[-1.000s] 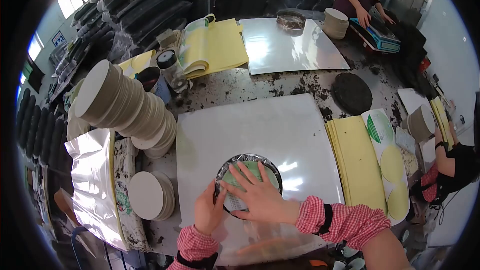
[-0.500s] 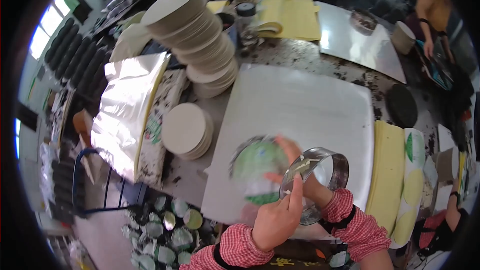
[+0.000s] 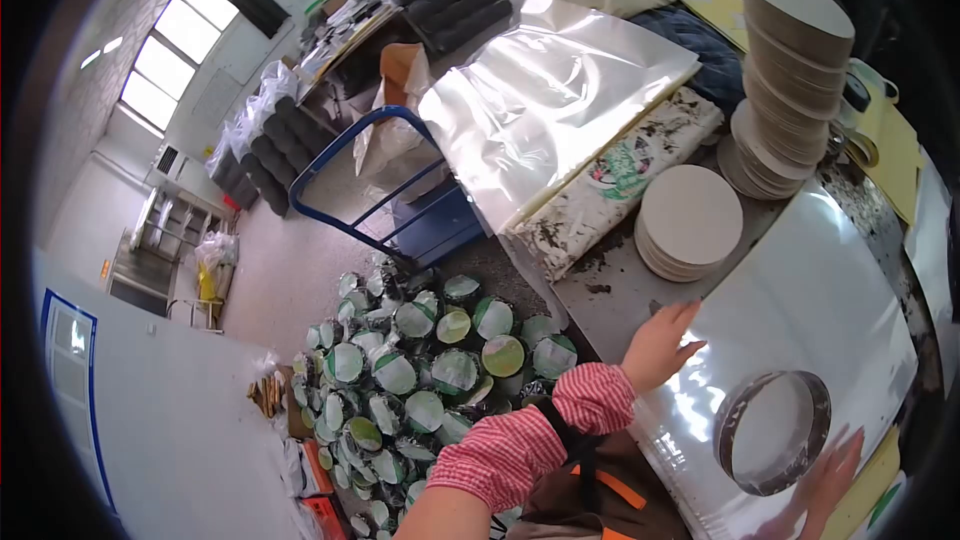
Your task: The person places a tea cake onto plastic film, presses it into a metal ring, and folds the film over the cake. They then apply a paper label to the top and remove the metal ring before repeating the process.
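A dark-stained metal ring [image 3: 728, 430] stands on a glossy clear sheet [image 3: 825, 280] spread over the worktable. My left hand [image 3: 662, 345] is open at the sheet's left edge, fingers stretched toward a short stack of round pale discs [image 3: 690, 215]. To the right of the ring, my right hand [image 3: 836, 468] is also open, its fingers extended low over the sheet. Neither hand holds the ring.
A tall stack of pale discs [image 3: 795, 70] rises at the back. Shiny film sheets [image 3: 560, 90] lie beside a stained white package [image 3: 630, 170]. Many round wrapped packs [image 3: 425, 410] are heaped on the floor at left, near a blue-handled trolley [image 3: 345, 155].
The view has swung left. The blurred green round pack is no longer on the table. The metal ring, earlier up at my hands, now stands on the sheet, and my hands have moved apart.
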Tool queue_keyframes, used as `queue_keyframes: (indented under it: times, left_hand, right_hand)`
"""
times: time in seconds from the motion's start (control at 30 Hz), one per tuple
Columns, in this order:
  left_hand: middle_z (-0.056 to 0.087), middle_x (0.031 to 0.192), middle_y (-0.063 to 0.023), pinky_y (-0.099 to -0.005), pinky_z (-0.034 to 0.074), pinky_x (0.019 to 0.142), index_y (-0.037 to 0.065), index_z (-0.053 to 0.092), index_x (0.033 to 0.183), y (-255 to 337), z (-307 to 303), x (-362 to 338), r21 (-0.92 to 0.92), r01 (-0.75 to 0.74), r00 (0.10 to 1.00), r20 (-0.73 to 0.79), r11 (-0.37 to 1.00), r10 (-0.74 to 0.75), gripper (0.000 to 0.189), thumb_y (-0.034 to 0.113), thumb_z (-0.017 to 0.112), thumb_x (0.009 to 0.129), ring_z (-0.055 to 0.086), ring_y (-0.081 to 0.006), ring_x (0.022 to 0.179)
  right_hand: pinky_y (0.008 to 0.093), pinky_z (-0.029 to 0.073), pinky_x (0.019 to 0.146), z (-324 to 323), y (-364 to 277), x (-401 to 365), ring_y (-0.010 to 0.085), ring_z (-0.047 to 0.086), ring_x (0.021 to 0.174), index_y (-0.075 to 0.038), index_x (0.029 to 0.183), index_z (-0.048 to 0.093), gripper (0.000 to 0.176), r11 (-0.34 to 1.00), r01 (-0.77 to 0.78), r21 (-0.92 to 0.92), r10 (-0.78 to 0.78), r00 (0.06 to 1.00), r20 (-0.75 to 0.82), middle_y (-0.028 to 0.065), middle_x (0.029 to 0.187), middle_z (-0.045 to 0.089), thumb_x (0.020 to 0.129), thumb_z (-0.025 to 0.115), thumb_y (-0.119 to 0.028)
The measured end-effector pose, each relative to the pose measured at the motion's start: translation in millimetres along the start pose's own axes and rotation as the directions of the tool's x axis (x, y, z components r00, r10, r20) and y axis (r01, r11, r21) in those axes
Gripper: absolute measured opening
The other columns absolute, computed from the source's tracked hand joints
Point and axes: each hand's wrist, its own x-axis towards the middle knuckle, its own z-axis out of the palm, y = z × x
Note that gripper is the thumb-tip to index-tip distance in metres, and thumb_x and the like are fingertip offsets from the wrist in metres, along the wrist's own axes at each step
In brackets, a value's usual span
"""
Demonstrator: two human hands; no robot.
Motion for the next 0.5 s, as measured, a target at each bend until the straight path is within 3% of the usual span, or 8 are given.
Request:
queue_keyframes:
  times: [0.07, 0.2, 0.27, 0.3, 0.37, 0.4, 0.43, 0.5]
  left_hand:
    - [0.057, 0.126, -0.0188, -0.0419, 0.048, 0.094, 0.001, 0.049, 0.138, -1, -4, -4, 0.005, 0.017, 1.000, -0.014, 1.000, -0.017, 0.057, 0.022, 0.069, 0.089, 0.056, -0.0362, 0.112]
    - [0.059, 0.124, -0.0176, -0.0419, 0.048, 0.093, 0.002, 0.050, 0.138, 10, -6, -10, -0.031, 0.028, 1.000, -0.008, 0.999, -0.029, 0.057, 0.020, 0.070, 0.088, 0.058, -0.0357, 0.109]
    - [0.061, 0.122, -0.0162, -0.0418, 0.049, 0.094, 0.004, 0.055, 0.135, 12, -9, -17, -0.042, 0.062, 0.998, -0.021, 0.997, -0.063, 0.055, 0.019, 0.072, 0.085, 0.058, -0.0353, 0.109]
    - [0.061, 0.122, -0.0163, -0.0423, 0.048, 0.095, 0.004, 0.056, 0.134, 9, -12, -17, -0.029, 0.078, 0.997, -0.026, 0.997, -0.079, 0.055, 0.019, 0.073, 0.084, 0.058, -0.0356, 0.110]
    - [0.062, 0.122, -0.0169, -0.0438, 0.046, 0.097, 0.005, 0.058, 0.132, -2, -16, -13, -0.026, 0.062, 0.997, 0.046, 0.998, -0.061, 0.056, 0.019, 0.075, 0.081, 0.057, -0.0364, 0.112]
    - [0.060, 0.127, -0.0167, -0.0432, 0.049, 0.095, 0.006, 0.061, 0.125, -2, -34, -1, 0.092, 0.030, 0.978, 0.204, 0.995, -0.048, 0.052, 0.023, 0.078, 0.079, 0.058, -0.0364, 0.113]
    - [0.062, 0.119, -0.0134, -0.0432, 0.050, 0.090, 0.009, 0.068, 0.106, 9, -55, 17, 0.108, -0.175, 0.973, 0.168, 0.979, 0.155, 0.035, 0.019, 0.079, 0.075, 0.059, -0.0361, 0.106]
    - [0.062, 0.103, -0.0060, -0.0417, 0.050, 0.081, 0.009, 0.067, 0.081, 19, -92, 50, -0.124, -0.370, 0.769, 0.516, 0.921, 0.378, 0.019, 0.013, 0.081, 0.070, 0.058, -0.0315, 0.095]
  right_hand:
    - [0.0480, 0.027, 0.116, 2, -11, -12, 0.0399, 0.036, 0.141, 0.004, 0.148, 0.036, 0.058, 0.713, 0.372, -0.594, -0.360, 0.921, 0.145, 0.0257, 0.149, 0.041, 0.106, 0.038, -0.036]
    - [0.0390, 0.045, 0.104, -12, -71, -15, 0.0333, 0.056, 0.124, -0.001, 0.137, 0.055, 0.050, 0.637, 0.338, -0.693, -0.342, 0.929, 0.138, 0.0213, 0.134, 0.059, 0.098, 0.058, -0.031]
    - [0.0510, 0.024, 0.117, 0, -58, -24, 0.0435, 0.031, 0.142, 0.004, 0.149, 0.035, 0.064, 0.892, 0.158, -0.424, -0.134, 0.987, 0.084, 0.0269, 0.152, 0.035, 0.106, 0.033, -0.043]
    - [0.0506, 0.020, 0.119, -1, -69, -26, 0.0427, 0.029, 0.144, 0.003, 0.149, 0.034, 0.064, 0.828, 0.170, -0.535, -0.143, 0.986, 0.092, 0.0267, 0.154, 0.033, 0.105, 0.032, -0.043]
    - [0.0510, 0.014, 0.121, -2, -28, -28, 0.0416, 0.021, 0.148, 0.001, 0.152, 0.031, 0.062, 0.821, 0.218, -0.528, -0.130, 0.971, 0.199, 0.0253, 0.157, 0.027, 0.101, 0.042, -0.032]
    - [0.0511, 0.012, 0.121, -9, -43, -25, 0.0421, 0.021, 0.148, 0.001, 0.152, 0.030, 0.065, 0.895, 0.117, -0.430, -0.024, 0.976, 0.215, 0.0250, 0.157, 0.027, 0.094, 0.051, -0.022]
    - [0.0518, 0.016, 0.121, -14, -49, -29, 0.0423, 0.022, 0.147, 0.001, 0.151, 0.031, 0.077, 0.966, 0.088, -0.244, -0.046, 0.984, 0.174, 0.0239, 0.158, 0.028, 0.082, 0.062, -0.014]
    - [0.0525, 0.023, 0.118, -36, -107, -30, 0.0448, 0.025, 0.146, -0.001, 0.151, 0.032, 0.085, 0.994, 0.009, 0.106, -0.046, 0.933, 0.356, 0.0264, 0.157, 0.026, 0.075, 0.070, -0.014]
